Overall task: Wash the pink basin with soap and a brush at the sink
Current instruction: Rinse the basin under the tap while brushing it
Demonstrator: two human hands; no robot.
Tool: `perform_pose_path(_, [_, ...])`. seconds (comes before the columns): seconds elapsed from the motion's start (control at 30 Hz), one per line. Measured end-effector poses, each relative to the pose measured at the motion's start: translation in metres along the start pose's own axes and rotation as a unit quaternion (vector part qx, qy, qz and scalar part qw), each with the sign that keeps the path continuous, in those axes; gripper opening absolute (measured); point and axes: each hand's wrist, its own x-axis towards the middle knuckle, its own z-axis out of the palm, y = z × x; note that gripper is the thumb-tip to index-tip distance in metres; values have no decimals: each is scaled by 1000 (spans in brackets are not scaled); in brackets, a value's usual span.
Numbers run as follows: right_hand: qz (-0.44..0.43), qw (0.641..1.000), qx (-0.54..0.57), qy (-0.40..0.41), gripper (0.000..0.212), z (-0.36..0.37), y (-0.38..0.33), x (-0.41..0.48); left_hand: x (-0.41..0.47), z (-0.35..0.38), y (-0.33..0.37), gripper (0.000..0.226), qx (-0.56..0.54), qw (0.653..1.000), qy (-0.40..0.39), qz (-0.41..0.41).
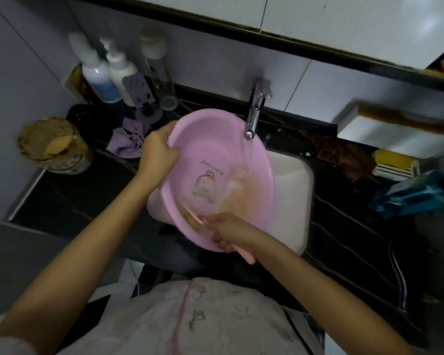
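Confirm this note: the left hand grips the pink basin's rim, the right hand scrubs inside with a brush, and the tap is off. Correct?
Not quite. The head view shows the tap running into the pink basin. The left hand does grip its rim, and the right hand scrubs with the brush.
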Motion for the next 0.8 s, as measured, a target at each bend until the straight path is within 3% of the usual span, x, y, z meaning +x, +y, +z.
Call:
perform_pose_path(0.1, [-28, 997, 66, 3, 23, 19, -39, 11, 0, -2, -5, 59, 3, 1000, -4, 0])
perform_pose_path(0.2, [-58, 991, 121, 29, 27, 35, -69, 18, -2, 0, -4, 35, -15, 1000, 7, -10])
perform_pose_path(0.27, [-67, 991, 114, 36, 29, 39, -66, 11, -2, -1, -8, 32, -20, 1000, 12, -15])
perform_pose_path(0.4, [-74, 997, -28, -17, 24, 18, -16, -14, -2, -1, -14, 40, -27, 999, 1, -24])
perform_pose_path(0.5, [-30, 981, -190, -32, 35, -23, 23, -14, -1, -2, -12, 48, -35, 999, -8, -23])
perform_pose_path(0.67, [20, 950, -306, 55, 35, -86, 58, 17, 2, -3, -4, 56, -39, 999, -10, -13])
perform_pose_path(0.8, [12, 898, -424, 112, 39, -123, 59, 53, 2, -4, 5, 62, -35, 999, -13, -24])
